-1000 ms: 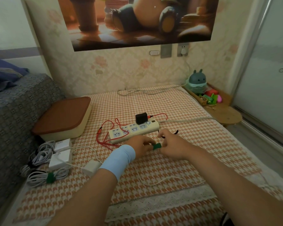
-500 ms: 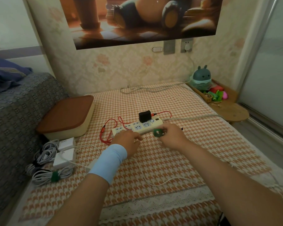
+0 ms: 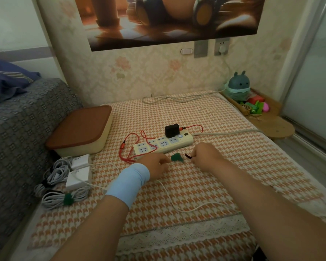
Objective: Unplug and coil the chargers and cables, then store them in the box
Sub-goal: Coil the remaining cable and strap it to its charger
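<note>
While the black charger [image 3: 172, 130] sits plugged in the power strip [image 3: 163, 145] beyond a shut box [image 3: 79, 129], your left hand [image 3: 155, 164] pinches a green tie [image 3: 176, 157], right hand [image 3: 203, 154] a black tie [image 3: 188, 156]; next, coil the loose white cable [image 3: 169, 193].

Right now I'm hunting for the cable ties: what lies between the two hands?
In the head view, a green cable tie lies on the cloth between the left hand and the right hand, whose fingers pinch a black tie.
</note>
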Tool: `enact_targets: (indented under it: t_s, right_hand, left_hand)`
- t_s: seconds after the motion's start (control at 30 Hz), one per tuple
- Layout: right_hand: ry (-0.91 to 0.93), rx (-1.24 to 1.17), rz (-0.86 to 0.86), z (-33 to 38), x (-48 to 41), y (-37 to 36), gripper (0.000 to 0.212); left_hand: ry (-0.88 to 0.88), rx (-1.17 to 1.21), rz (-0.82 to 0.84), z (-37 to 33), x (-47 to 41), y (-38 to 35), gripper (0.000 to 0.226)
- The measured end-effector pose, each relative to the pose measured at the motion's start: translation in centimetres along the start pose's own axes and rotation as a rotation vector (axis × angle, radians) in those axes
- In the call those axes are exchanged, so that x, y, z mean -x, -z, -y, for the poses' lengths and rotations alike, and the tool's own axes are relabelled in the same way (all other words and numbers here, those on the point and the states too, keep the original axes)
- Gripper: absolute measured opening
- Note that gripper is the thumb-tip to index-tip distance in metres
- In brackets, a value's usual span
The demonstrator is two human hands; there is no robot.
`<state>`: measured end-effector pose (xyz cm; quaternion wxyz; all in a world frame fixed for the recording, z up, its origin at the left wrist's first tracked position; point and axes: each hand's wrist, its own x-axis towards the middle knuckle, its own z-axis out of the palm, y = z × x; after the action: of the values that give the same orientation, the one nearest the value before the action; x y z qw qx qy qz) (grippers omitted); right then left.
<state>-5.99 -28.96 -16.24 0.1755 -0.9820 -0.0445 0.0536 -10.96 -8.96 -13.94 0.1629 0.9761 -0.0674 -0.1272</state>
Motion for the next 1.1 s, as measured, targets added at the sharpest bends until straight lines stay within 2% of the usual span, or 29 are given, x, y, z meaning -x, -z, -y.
enact_targets:
  t_s: [0.07, 0.13, 0.2, 0.33, 0.4, 0.5, 0.57, 0.63, 0.7, 0.77, 0.9, 1.0, 1.07, 1.1]
  right_hand:
    - [-0.045, 0.041, -0.017, 1.0, 0.6, 0.7, 0.023]
    - [-0.058, 0.064, -0.045, 2.0, 1.4, 1.5, 0.024]
    - [-0.027, 0.06, -0.065, 3.3, 2.2, 1.7, 0.021]
    - [0.081, 0.112, 0.002, 5.5, 4.2, 1.0, 0.029]
    - [0.099, 0.149, -0.02, 6.7, 4.9, 1.1, 0.03]
    - [0.203, 0.003, -0.08, 9.3, 6.2, 1.5, 0.018]
    - [0.349, -0.166, 0.036, 11.1, 7.4, 1.3, 0.024]
    - [0.479, -0.135, 0.187, 12.4, 8.0, 0.3, 0.035]
    - [0.507, -0.05, 0.231, 13.2, 7.7, -0.5, 0.031]
    - [0.488, -0.044, 0.236, 13.5, 7.2, -0.6, 0.023]
    - [0.491, -0.102, 0.16, 12.9, 6.8, 0.5, 0.026]
    - [0.484, -0.226, 0.075, 12.4, 7.1, 1.5, 0.012]
    - [0.478, -0.263, 0.029, 12.1, 7.2, 2.2, 0.014]
    - [0.476, -0.285, 0.02, 11.8, 7.3, 2.6, 0.018]
  left_hand:
    - [-0.008, 0.035, -0.061, 0.4, 0.6, 0.4, 0.031]
    - [-0.003, 0.066, -0.153, 1.0, 1.2, 1.0, 0.031]
    - [0.002, 0.098, -0.242, 1.6, 2.0, 1.5, 0.031]
    - [0.062, 0.15, -0.373, 3.6, 3.8, 2.2, 0.03]
    - [0.112, 0.166, -0.413, 5.0, 4.8, 2.5, 0.026]
    - [0.204, 0.076, -0.348, 7.2, 6.3, 2.7, 0.03]
    - [0.262, 0.062, -0.224, 8.5, 7.2, 2.5, 0.037]
    - [0.286, 0.038, -0.08, 9.5, 8.0, 2.1, 0.04]
    - [0.258, -0.006, -0.001, 10.4, 8.5, 1.6, 0.041]
    - [0.224, 0.014, -0.003, 11.1, 8.9, 1.3, 0.038]
    - [0.158, -0.011, -0.044, 11.1, 9.3, 1.1, 0.041]
    - [0.042, 0.075, -0.186, 10.3, 9.5, 1.1, 0.025]
    - [-0.02, 0.285, -0.311, 9.6, 9.7, 1.6, 0.013]
    - [-0.041, 0.407, -0.365, 9.4, 10.0, 2.0, 0.014]
